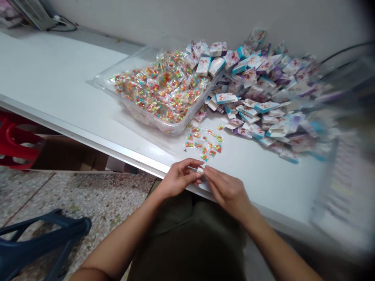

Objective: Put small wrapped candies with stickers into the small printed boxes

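"Where are the hands?"

"Near the middle of the frame, at the table's [73, 93] front edge. The left hand [178, 179] has its thumb and fingers curled around a small white box [200, 170]."

"And the right hand [230, 190]?"

"Its fingertips touch the box's right end (its thumb is hidden, so I can't tell whether it grips)."

"What lies about them?"

"Just above, a loose group of candy packets [204, 145]. Beyond that, upper centre, a clear tub [172, 128] heaped with more."

"The upper right?"

"A pile of printed boxes [265, 107], some with flaps open, a few resting on the tub's corner."

"Lower left?"

"A blue stool [43, 246]."
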`<state>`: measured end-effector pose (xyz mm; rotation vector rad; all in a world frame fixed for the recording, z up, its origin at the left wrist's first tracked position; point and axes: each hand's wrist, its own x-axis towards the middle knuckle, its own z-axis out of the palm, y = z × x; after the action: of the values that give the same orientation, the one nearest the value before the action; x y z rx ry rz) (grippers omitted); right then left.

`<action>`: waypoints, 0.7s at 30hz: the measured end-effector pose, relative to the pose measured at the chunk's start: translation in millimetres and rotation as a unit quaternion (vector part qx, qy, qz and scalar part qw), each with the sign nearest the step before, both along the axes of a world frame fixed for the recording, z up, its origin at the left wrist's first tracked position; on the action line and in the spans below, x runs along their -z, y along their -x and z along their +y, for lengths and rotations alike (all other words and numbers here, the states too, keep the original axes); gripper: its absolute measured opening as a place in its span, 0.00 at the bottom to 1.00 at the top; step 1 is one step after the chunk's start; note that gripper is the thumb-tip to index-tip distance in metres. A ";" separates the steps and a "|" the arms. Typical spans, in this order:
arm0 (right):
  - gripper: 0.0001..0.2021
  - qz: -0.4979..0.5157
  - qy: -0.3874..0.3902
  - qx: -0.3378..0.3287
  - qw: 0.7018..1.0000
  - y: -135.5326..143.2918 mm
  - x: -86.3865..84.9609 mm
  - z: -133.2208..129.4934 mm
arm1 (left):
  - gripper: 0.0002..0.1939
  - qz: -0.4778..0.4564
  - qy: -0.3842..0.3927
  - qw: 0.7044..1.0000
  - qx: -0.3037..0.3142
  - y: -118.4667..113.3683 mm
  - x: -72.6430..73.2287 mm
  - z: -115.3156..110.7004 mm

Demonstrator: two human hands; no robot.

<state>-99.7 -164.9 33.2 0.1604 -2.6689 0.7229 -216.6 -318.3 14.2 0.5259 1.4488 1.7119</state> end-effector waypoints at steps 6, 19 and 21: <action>0.25 0.035 -0.064 -0.026 0.997 -6.4 14.9 6.5 | 0.16 0.451 0.000 0.892 -0.033 -5.0 18.5 -6.4; 0.16 -0.078 -0.003 0.016 0.997 11.3 -0.3 9.6 | 0.27 0.418 0.049 0.897 -0.132 -13.8 32.3 -1.1; 0.11 -0.204 0.045 -0.018 0.978 23.8 -23.9 30.3 | 0.26 0.392 0.054 0.906 -0.147 -14.2 33.6 0.0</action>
<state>-123.4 -134.6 57.0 0.0383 -3.0149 0.9782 -202.4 -318.3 -19.3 1.0605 2.2699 1.7069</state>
